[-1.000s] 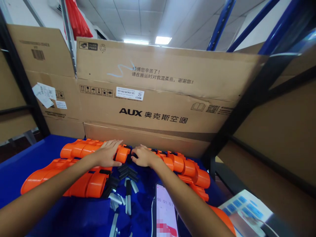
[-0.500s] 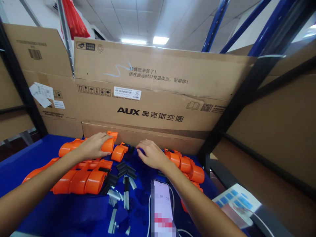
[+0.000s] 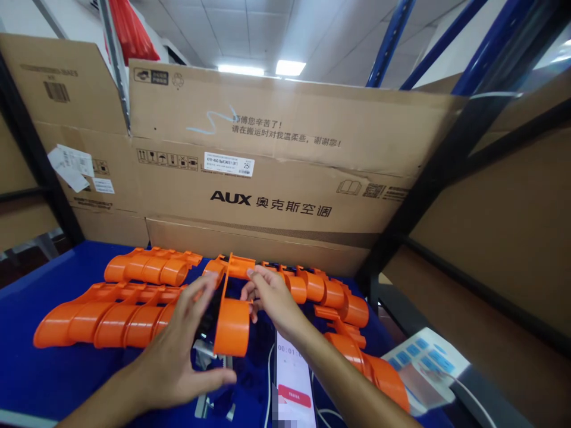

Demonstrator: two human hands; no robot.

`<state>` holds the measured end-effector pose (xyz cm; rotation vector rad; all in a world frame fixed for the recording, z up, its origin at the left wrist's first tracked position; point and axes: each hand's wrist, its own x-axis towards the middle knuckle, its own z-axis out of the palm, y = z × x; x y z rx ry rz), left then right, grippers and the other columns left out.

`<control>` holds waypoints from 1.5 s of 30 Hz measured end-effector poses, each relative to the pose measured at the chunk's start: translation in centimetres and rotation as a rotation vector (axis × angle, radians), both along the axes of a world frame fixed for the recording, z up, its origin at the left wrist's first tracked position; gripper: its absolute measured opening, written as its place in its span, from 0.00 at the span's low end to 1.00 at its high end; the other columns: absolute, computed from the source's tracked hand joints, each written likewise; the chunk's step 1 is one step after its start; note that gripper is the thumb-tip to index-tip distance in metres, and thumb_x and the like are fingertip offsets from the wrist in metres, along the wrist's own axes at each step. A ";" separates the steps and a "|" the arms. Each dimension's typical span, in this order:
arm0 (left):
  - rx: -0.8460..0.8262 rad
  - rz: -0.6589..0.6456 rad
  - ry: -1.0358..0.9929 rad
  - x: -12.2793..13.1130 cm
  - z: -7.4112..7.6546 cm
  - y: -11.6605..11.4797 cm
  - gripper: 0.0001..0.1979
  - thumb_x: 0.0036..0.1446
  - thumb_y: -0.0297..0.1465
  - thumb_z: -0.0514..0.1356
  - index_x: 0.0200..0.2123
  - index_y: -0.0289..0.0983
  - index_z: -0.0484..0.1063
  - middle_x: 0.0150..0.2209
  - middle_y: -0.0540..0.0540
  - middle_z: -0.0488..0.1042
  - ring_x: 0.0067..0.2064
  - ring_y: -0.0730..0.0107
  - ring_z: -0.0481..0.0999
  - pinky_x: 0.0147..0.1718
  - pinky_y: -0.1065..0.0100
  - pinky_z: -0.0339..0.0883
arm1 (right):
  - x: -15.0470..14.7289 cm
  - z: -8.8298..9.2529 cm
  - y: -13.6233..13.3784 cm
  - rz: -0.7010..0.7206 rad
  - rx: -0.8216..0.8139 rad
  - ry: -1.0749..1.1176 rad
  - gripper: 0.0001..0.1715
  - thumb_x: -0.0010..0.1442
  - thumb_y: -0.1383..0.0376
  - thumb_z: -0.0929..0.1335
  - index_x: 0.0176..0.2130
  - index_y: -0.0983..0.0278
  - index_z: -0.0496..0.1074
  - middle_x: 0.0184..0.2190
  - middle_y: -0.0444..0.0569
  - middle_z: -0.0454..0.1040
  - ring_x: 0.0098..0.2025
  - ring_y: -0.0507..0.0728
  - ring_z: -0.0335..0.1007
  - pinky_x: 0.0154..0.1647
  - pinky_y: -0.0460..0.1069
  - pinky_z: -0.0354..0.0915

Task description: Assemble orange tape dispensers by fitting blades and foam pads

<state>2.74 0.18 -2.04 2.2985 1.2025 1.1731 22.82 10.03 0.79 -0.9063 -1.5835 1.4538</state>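
An orange plastic tape dispenser frame [image 3: 232,328], a wide ring with a flat arm and a crossbar, is held up in the middle of the view. My right hand [image 3: 276,297] pinches it at its right side, fingers near the crossbar. To its left, my left hand [image 3: 176,351] is open, thumb and fingers spread around the frame without visibly gripping it. Behind the held frame stands another orange frame [image 3: 214,267]. Below it lie metal serrated blades [image 3: 206,352], partly hidden by the frame and my left hand.
Rows of orange frames lie on the blue table [image 3: 75,264] at left [image 3: 111,321] and right [image 3: 323,291]. A phone with a timer [image 3: 294,374] and white cable lies in front. A cardboard wall [image 3: 178,196] closes the back. A white-and-blue box [image 3: 428,362] sits at right.
My left hand has left the back-left row and come toward me. An orange frame is now raised at the centre, pinched by my right hand, which was empty.
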 end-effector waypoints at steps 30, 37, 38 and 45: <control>-0.792 0.038 -1.293 4.8 -8.6 -2.7 0.34 0.49 0.45 0.70 0.60 0.45 0.72 0.54 0.41 0.81 0.61 0.40 0.73 0.61 0.46 0.62 | 0.2 -4.7 -3.1 -0.112 0.595 -1.031 0.02 0.52 0.70 0.69 0.31 0.64 0.72 0.36 0.62 0.78 0.49 0.70 0.68 0.44 0.57 0.65; -0.751 0.074 -1.246 4.0 -8.8 -2.2 0.34 0.45 0.47 0.72 0.56 0.43 0.76 0.52 0.39 0.83 0.60 0.36 0.73 0.64 0.40 0.56 | 3.6 -3.6 -4.7 -0.125 0.405 -0.623 0.09 0.59 0.74 0.61 0.34 0.60 0.61 0.26 0.42 0.75 0.25 0.52 0.67 0.26 0.45 0.59; -0.748 0.072 -1.245 3.9 -8.6 -2.2 0.33 0.46 0.47 0.72 0.55 0.44 0.76 0.53 0.39 0.83 0.61 0.36 0.73 0.64 0.42 0.57 | 4.0 -3.7 -5.0 -0.104 0.369 -0.564 0.09 0.59 0.74 0.60 0.35 0.59 0.60 0.25 0.40 0.74 0.23 0.51 0.65 0.24 0.44 0.57; -0.752 0.000 -1.242 3.9 -7.2 -1.5 0.29 0.45 0.47 0.73 0.50 0.42 0.80 0.49 0.41 0.85 0.60 0.36 0.74 0.63 0.45 0.61 | 5.4 -4.0 -5.7 -0.081 0.234 -0.296 0.07 0.68 0.65 0.61 0.37 0.61 0.65 0.22 0.40 0.70 0.24 0.50 0.60 0.26 0.44 0.57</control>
